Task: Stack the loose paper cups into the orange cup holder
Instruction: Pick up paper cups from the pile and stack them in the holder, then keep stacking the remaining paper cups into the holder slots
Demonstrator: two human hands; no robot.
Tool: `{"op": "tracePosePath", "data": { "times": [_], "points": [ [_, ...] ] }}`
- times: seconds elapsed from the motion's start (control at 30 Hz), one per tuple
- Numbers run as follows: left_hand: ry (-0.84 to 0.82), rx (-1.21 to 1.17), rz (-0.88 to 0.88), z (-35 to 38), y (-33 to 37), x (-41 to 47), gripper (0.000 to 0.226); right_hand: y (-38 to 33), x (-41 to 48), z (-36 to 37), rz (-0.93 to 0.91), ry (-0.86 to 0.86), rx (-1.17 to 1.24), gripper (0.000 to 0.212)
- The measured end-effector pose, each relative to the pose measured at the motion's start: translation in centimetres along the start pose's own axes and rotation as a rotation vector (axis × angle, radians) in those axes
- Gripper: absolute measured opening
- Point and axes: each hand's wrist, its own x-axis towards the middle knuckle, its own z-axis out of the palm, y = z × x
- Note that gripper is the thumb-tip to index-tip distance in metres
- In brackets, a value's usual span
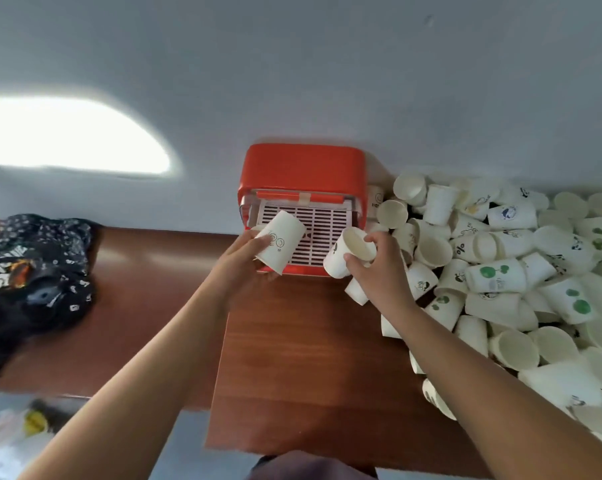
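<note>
The orange cup holder (303, 168) stands against the wall at the back of the brown table, its white slatted tray (322, 220) facing me. My left hand (244, 263) grips a white paper cup with small circle marks (281, 241), bottom end tilted up over the tray's left part. My right hand (379, 268) holds another white paper cup (348, 252) by its rim, mouth tilted up, at the tray's front right corner. A large pile of loose paper cups (507, 271) lies to the right of the holder.
The wooden table (310, 358) runs from the wall toward me. A dark patterned cloth bundle (36, 271) lies on a lower surface at the left. Plastic bags (12, 438) sit at the bottom left. The cup pile reaches the table's right front edge.
</note>
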Motion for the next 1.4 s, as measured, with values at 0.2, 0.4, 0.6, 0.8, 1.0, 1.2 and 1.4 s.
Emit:
{"op": "tracePosePath", "data": {
  "times": [0.2, 0.4, 0.6, 0.8, 1.0, 1.2, 1.4],
  "points": [
    [0.241, 0.026, 0.06, -4.6, 2.2, -0.2, 0.027, -3.0, 0.4, 3.4, -0.058, -0.021, 0.008, 0.045],
    [0.311, 0.489, 0.163, -5.5, 2.5, 1.6, 0.051, -3.9, 0.7, 5.3, -0.078, -0.022, -0.048, 0.047],
    [0.373, 0.957, 0.449, -5.8, 0.7, 3.5, 0.073, -3.8, 0.5, 6.1, -0.062, -0.037, -0.056, 0.048],
    [0.249, 1.161, 0.519, -5.5, -1.0, 4.7, 0.073, -3.4, 0.2, 6.9, -0.045, -0.036, -0.059, 0.048],
    [0.087, 1.297, 0.36, -6.1, -1.8, 6.9, 0.081, -3.6, 0.3, 7.3, -0.061, -0.017, -0.069, 0.051],
    [0.03, 1.174, 0.306, -7.6, -1.8, 7.9, 0.099, -5.8, 0.7, 7.5, -0.132, -0.035, 0.037, 0.047],
    [-0.108, 0.968, 0.172, -8.7, -1.0, 7.4, 0.088, -7.2, 1.1, 9.6, -0.286, -0.035, 0.049, 0.057]
  ]
}}
